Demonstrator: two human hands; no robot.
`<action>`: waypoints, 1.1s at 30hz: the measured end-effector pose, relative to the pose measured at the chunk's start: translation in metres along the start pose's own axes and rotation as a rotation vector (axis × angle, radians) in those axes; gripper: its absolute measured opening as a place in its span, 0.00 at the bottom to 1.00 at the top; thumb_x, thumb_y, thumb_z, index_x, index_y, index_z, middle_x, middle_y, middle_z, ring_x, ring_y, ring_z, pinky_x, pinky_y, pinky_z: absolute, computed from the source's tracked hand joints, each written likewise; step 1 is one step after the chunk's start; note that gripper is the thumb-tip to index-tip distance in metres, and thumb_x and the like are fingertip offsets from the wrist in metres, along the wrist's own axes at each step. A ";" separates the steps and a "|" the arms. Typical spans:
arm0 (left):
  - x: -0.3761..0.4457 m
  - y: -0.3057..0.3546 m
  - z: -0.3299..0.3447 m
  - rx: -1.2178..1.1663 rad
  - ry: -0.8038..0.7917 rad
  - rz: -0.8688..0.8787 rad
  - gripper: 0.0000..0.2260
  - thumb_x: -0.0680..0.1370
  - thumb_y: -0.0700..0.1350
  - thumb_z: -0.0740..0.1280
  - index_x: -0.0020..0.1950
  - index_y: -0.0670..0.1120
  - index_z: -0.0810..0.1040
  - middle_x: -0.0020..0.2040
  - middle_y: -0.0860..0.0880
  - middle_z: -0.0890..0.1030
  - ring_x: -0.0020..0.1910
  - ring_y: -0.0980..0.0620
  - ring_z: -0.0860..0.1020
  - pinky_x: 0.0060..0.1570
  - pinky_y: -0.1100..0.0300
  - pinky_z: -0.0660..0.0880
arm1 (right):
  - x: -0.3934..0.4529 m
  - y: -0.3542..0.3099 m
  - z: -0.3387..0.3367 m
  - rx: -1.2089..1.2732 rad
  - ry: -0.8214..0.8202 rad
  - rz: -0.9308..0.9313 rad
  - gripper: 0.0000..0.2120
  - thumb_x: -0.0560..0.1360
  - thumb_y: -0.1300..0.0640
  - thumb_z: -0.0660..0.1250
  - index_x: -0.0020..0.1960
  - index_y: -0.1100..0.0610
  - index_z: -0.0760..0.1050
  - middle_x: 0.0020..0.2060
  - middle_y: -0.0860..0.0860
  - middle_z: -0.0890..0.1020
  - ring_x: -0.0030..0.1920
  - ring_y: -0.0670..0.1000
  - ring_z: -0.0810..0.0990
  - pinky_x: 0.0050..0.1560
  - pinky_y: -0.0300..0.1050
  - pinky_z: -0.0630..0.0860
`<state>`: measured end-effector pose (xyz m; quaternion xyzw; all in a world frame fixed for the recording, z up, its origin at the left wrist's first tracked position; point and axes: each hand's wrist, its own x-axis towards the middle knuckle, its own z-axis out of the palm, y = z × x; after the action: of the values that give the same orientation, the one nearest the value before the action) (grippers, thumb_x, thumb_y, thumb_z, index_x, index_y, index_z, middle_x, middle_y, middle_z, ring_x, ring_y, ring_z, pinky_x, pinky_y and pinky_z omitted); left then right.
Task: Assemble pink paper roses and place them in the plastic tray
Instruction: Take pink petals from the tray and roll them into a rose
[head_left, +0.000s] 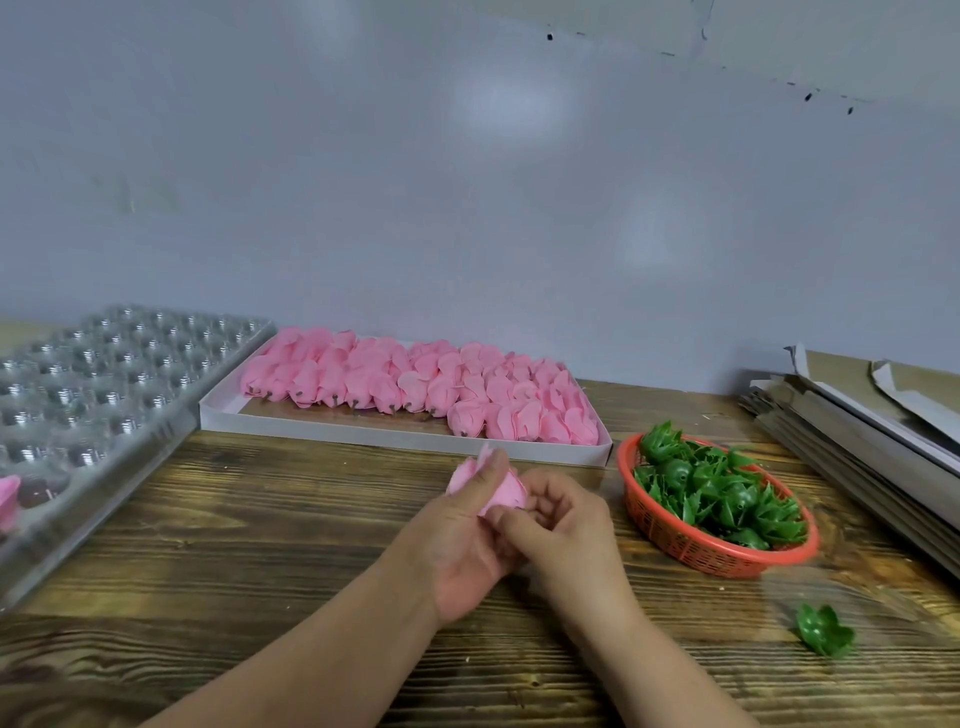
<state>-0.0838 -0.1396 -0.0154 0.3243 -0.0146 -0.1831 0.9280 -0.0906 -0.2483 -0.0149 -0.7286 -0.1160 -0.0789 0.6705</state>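
Over the middle of the wooden table both hands meet on one pink paper rose (506, 488). My left hand (467, 540) grips it from the left, thumb across the petals. My right hand (563, 519) pinches its lower end with curled fingers. A white shallow box (332, 431) behind the hands holds several rows of pink rose heads (415, 384). The clear plastic tray (93, 395) with round cells lies at the left; one pink rose (8, 499) sits in a cell at its near left edge.
A red mesh basket (691, 551) of green plastic calyxes (722, 499) stands right of the hands. One loose green calyx (826, 631) lies on the table at the near right. Stacked flat cardboard sheets (857, 436) fill the far right. A grey wall rises behind.
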 end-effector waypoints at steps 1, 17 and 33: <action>0.000 0.000 -0.001 0.071 0.002 0.004 0.18 0.64 0.49 0.74 0.51 0.44 0.77 0.42 0.42 0.80 0.35 0.49 0.79 0.36 0.57 0.78 | 0.000 0.000 -0.001 0.119 -0.038 0.072 0.06 0.66 0.68 0.73 0.37 0.63 0.76 0.26 0.53 0.74 0.26 0.48 0.71 0.29 0.40 0.71; 0.003 0.000 -0.004 -0.012 -0.046 0.030 0.13 0.70 0.49 0.67 0.33 0.44 0.86 0.41 0.41 0.84 0.40 0.45 0.84 0.41 0.51 0.82 | 0.001 0.003 0.000 0.177 0.060 0.010 0.16 0.66 0.77 0.70 0.46 0.61 0.74 0.30 0.47 0.81 0.31 0.42 0.77 0.36 0.34 0.76; 0.004 0.001 -0.002 -0.131 0.012 -0.052 0.15 0.71 0.51 0.67 0.51 0.41 0.76 0.39 0.39 0.82 0.38 0.43 0.83 0.38 0.50 0.81 | -0.006 0.000 0.003 -0.323 0.101 -0.223 0.19 0.64 0.67 0.76 0.43 0.45 0.76 0.39 0.46 0.80 0.37 0.42 0.77 0.39 0.30 0.73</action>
<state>-0.0795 -0.1384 -0.0166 0.2644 0.0114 -0.2057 0.9422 -0.0962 -0.2460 -0.0162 -0.8043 -0.1481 -0.2065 0.5371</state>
